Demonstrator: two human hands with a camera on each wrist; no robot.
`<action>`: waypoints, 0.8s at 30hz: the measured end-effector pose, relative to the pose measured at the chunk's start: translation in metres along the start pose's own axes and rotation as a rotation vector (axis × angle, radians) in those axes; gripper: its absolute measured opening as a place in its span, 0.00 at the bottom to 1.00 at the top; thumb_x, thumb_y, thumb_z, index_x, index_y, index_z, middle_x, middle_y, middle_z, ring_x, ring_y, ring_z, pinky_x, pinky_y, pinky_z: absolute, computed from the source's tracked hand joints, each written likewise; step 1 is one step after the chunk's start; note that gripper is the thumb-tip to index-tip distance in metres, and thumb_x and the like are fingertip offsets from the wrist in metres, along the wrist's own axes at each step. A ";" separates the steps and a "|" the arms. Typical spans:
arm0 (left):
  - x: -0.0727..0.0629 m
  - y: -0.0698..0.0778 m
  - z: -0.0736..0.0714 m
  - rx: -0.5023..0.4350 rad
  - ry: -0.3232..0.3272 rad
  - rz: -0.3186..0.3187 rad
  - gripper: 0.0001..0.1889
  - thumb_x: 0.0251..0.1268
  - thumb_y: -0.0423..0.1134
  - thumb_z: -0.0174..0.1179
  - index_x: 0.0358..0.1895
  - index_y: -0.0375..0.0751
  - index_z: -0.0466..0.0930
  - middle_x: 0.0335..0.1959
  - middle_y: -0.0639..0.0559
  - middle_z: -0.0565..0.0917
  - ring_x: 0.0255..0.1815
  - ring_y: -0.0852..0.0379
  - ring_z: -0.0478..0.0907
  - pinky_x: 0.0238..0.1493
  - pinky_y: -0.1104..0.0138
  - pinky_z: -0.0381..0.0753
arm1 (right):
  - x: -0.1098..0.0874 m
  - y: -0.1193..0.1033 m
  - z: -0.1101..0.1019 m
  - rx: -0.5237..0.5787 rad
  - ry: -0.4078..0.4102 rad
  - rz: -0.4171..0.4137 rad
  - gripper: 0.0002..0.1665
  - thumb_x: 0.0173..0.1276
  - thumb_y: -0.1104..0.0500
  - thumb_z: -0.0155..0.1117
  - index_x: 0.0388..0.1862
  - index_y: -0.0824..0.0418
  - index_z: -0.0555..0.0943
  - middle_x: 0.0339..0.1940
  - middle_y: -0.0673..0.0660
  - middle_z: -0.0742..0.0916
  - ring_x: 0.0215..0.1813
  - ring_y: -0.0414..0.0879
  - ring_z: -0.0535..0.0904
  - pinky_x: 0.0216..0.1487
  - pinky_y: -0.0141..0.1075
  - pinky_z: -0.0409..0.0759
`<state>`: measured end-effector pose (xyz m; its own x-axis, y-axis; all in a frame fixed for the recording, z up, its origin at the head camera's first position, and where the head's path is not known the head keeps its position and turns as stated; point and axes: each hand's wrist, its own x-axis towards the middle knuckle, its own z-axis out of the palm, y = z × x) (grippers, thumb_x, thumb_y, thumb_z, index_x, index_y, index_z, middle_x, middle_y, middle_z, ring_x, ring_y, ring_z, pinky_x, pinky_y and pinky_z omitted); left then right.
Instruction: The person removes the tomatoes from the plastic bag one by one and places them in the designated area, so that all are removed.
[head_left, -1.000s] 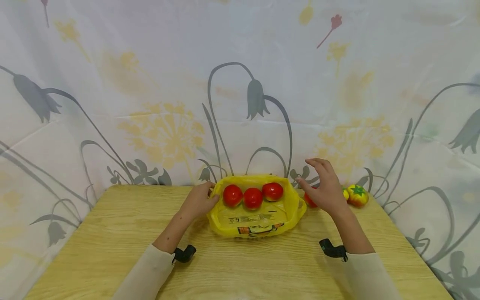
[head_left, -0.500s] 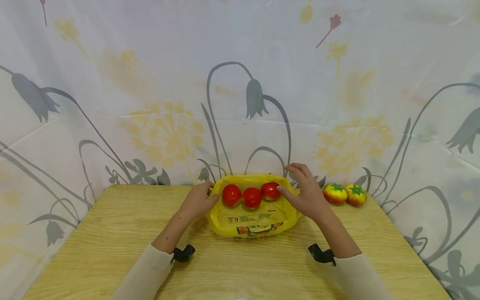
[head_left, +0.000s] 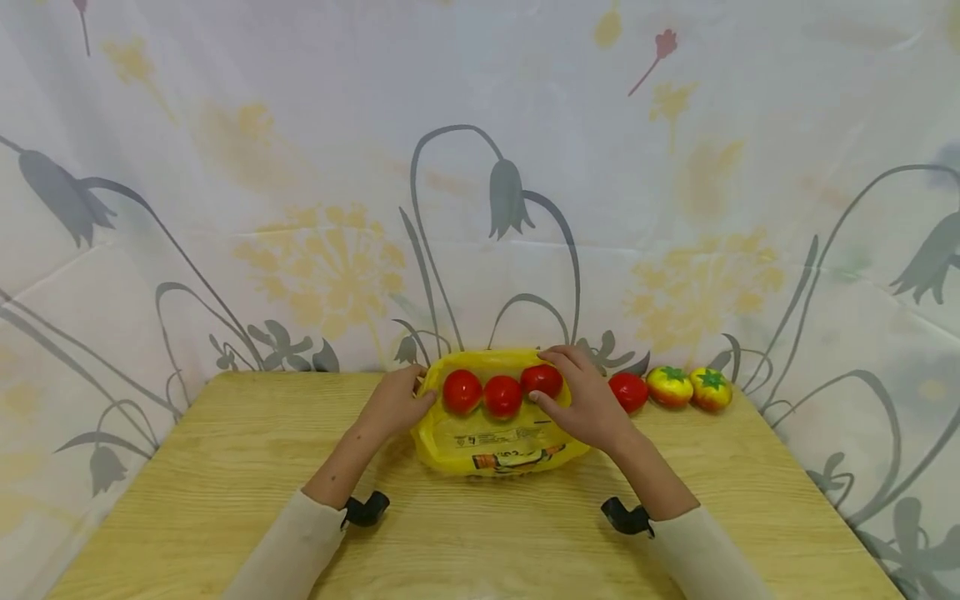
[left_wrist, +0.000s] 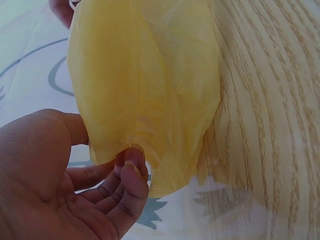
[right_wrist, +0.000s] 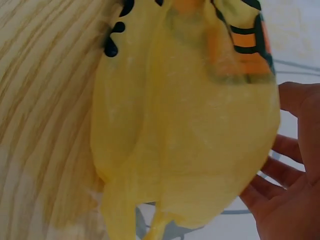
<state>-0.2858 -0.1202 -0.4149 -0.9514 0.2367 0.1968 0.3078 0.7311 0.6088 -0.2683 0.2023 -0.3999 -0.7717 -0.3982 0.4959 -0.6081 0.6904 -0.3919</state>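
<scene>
A yellow plastic bag (head_left: 442, 457) with printed markings lies spread wide on the table in the head view. Inside it sit three red tomatoes (head_left: 502, 397) along the back. My left hand (head_left: 393, 404) grips the bag's left edge, and the left wrist view shows the fingers (left_wrist: 131, 185) curled round the thin yellow plastic. Over the bag's right side reaches my right hand (head_left: 588, 404), its thumb and fingers spread around the rightmost tomato (head_left: 542, 381). Whether they touch it cannot be seen. In the right wrist view, the yellow plastic partly hides the right fingers (right_wrist: 282, 170).
To the right of the bag stand another red tomato (head_left: 628, 392) and two yellow-red fruits (head_left: 670, 387) with green leafy tops, in a row near the table's back edge. A flower-print cloth (head_left: 480, 208) hangs behind the wooden table (head_left: 480, 542).
My right hand has moved left, from above the loose red tomato to the rightmost tomato in the bag. My left hand has stayed at the bag's left edge.
</scene>
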 end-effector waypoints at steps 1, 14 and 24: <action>-0.001 0.000 0.000 0.000 -0.001 -0.002 0.22 0.74 0.37 0.63 0.64 0.27 0.79 0.47 0.36 0.87 0.41 0.46 0.82 0.44 0.55 0.85 | 0.000 0.000 0.002 0.001 -0.012 0.008 0.34 0.70 0.56 0.76 0.70 0.68 0.78 0.68 0.63 0.79 0.66 0.62 0.79 0.66 0.56 0.80; 0.002 -0.005 0.003 -0.001 0.008 0.022 0.22 0.72 0.38 0.63 0.63 0.26 0.80 0.47 0.37 0.87 0.40 0.47 0.82 0.44 0.53 0.85 | 0.004 0.009 0.013 -0.084 -0.099 0.065 0.28 0.72 0.56 0.74 0.66 0.69 0.81 0.61 0.66 0.83 0.59 0.62 0.82 0.62 0.57 0.82; 0.001 -0.006 0.002 0.002 -0.003 0.008 0.21 0.74 0.38 0.63 0.64 0.28 0.80 0.47 0.37 0.88 0.42 0.46 0.84 0.45 0.55 0.86 | 0.007 0.008 0.018 -0.152 -0.231 0.116 0.37 0.73 0.52 0.72 0.74 0.69 0.75 0.73 0.70 0.77 0.72 0.67 0.74 0.71 0.59 0.75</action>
<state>-0.2884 -0.1226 -0.4201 -0.9489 0.2442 0.1998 0.3155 0.7304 0.6058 -0.2825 0.1943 -0.4134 -0.8671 -0.4259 0.2582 -0.4916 0.8149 -0.3069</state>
